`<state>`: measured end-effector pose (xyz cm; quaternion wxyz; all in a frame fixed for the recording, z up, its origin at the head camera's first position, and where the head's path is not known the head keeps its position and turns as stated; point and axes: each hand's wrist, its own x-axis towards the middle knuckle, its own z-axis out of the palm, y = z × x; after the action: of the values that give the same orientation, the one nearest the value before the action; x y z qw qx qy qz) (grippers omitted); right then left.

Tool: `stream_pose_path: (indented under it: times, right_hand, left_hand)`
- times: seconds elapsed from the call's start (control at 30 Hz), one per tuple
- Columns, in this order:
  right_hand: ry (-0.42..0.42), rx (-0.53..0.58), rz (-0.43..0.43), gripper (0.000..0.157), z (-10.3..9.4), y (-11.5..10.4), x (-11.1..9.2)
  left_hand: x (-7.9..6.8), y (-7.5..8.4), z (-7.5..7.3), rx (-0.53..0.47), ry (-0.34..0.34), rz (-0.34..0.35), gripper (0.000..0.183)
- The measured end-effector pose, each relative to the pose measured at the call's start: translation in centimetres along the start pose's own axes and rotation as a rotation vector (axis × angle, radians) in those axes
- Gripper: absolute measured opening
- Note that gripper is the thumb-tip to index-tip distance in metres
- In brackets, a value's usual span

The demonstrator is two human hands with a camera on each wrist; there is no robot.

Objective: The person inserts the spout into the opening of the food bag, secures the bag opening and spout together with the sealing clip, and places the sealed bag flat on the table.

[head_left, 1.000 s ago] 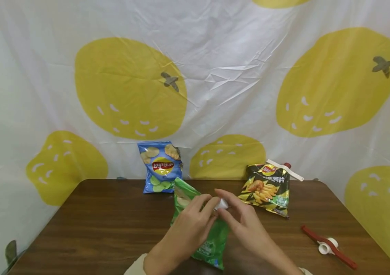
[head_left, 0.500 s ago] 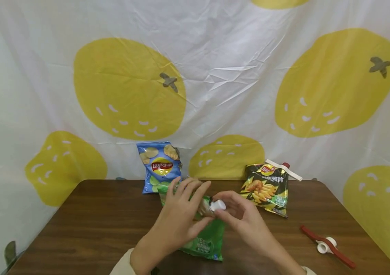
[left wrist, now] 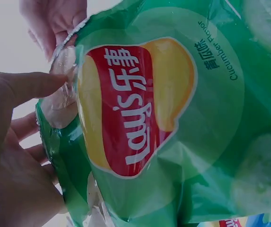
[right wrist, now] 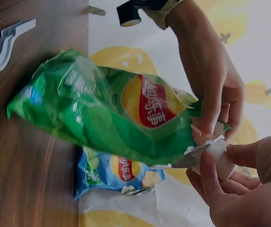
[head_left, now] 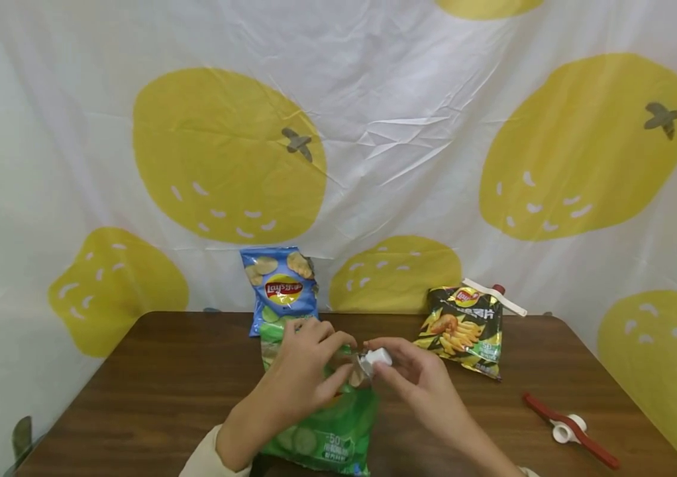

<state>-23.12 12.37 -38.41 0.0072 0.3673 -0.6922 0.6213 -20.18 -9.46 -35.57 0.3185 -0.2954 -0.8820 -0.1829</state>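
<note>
A green Lay's chip bag, cucumber flavour, is held up in front of me, its top end toward my right hand. My left hand pinches that top edge, thumb on the printed front and fingers behind. A white cap-like cylinder sits at the silvery torn edge of the bag. My right hand holds this cylinder between thumb and fingers. Whether the bag's film runs inside the cylinder cannot be made out.
A blue Lay's bag stands at the back, left of centre. Back right is a black chip bag with a white strip clip and red cap. A red clip with white rings lies right; a pale clip lies on the table.
My left hand has shifted left from beside the white cylinder, fingers spreading and then pinching the bag's edge. The bag has swung left, showing more of its front. The right hand has barely moved.
</note>
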Motion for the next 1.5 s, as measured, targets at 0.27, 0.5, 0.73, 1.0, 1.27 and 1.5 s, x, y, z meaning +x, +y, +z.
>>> stream_pose_path:
  times: [0.27,0.5,0.73,1.0,1.27,1.5]
  right_hand:
    - [0.068,-0.043,0.019,0.027,0.8,0.0,-0.2]
    - [0.205,-0.225,0.092,0.017,2.0,-0.3,-0.6]
    - [0.244,-0.207,0.106,0.014,2.4,-0.4,-0.6]
    - [0.203,-0.279,0.018,0.034,2.0,0.1,-0.7]
    - [0.188,-0.272,-0.122,0.03,1.9,0.5,-0.6]
    - [0.145,-0.227,-0.216,0.042,1.9,0.5,-0.7]
  left_hand:
    - [0.0,0.2,0.2,-0.03,-0.016,-0.005,0.012]
    - [-0.1,0.2,0.7,-0.025,0.023,0.016,0.004]
    - [-0.1,0.4,1.4,0.064,0.131,0.025,0.009]
    - [0.0,0.7,1.8,0.117,0.152,0.046,0.01]
    - [0.0,0.9,1.6,0.059,0.18,0.017,0.008]
    - [0.0,0.9,1.6,-0.001,0.17,-0.013,0.006]
